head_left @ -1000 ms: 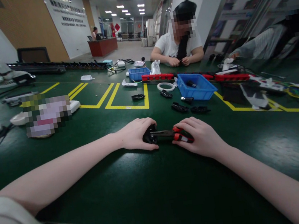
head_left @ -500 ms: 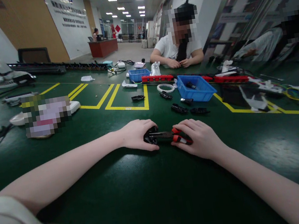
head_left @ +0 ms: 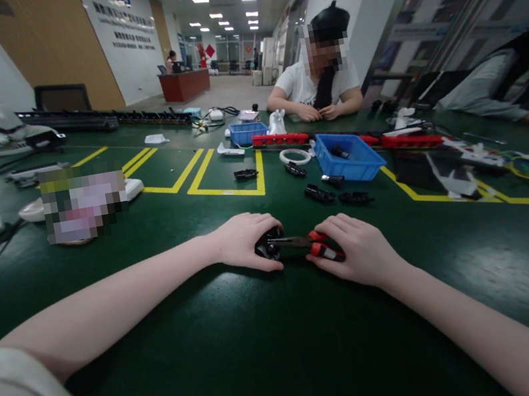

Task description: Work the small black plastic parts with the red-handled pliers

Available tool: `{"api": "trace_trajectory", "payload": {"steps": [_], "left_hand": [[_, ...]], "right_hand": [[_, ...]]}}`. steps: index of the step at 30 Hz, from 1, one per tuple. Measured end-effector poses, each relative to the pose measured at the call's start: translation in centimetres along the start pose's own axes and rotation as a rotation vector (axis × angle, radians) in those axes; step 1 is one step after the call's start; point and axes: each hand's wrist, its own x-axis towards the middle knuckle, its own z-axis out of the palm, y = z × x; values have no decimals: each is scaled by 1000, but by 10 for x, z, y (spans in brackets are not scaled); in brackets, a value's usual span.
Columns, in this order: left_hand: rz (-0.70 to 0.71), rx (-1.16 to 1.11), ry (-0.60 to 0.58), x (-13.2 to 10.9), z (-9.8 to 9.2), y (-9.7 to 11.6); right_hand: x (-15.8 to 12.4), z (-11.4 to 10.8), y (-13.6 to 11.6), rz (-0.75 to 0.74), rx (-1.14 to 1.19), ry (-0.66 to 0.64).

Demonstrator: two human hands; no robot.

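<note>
My left hand (head_left: 246,243) is closed around a small black part (head_left: 267,246), which it holds just over the green table (head_left: 250,356). Its fingers cover much of that part. In my right hand (head_left: 356,247) are pliers (head_left: 320,246) with red-and-black handles, gripped by thumb and fingers. The dark jaws point left and reach the black part; whether they bite on it I cannot tell. Beyond my hands lie several similar black parts (head_left: 319,193), apart from one another.
A blue bin (head_left: 353,163) with black pieces in it stands beyond my right hand. Behind it are a smaller blue bin (head_left: 248,133), a white ring-shaped coil (head_left: 295,156) and red strips (head_left: 280,139). A phone (head_left: 86,204) lies at left. A co-worker (head_left: 319,84) sits opposite.
The plier handles and my right hand have shifted very slightly down and right. My left hand keeps its hold on the black part. At far right, another person's arm has moved.
</note>
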Motion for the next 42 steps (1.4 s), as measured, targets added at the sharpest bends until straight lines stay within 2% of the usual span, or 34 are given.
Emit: {"api": "trace_trajectory", "payload": {"steps": [8, 23, 36, 42], "left_hand": [[-35, 21, 8, 0, 2, 2], [-55, -18, 21, 0, 0, 2], [-53, -33, 16, 1, 0, 4], [-51, 7, 59, -1, 2, 4]], "right_hand": [[1, -2, -5, 30, -2, -71], [-1, -2, -3, -18, 2, -1], [0, -1, -3, -4, 13, -44], [1, -3, -2, -9, 42, -53]]}}
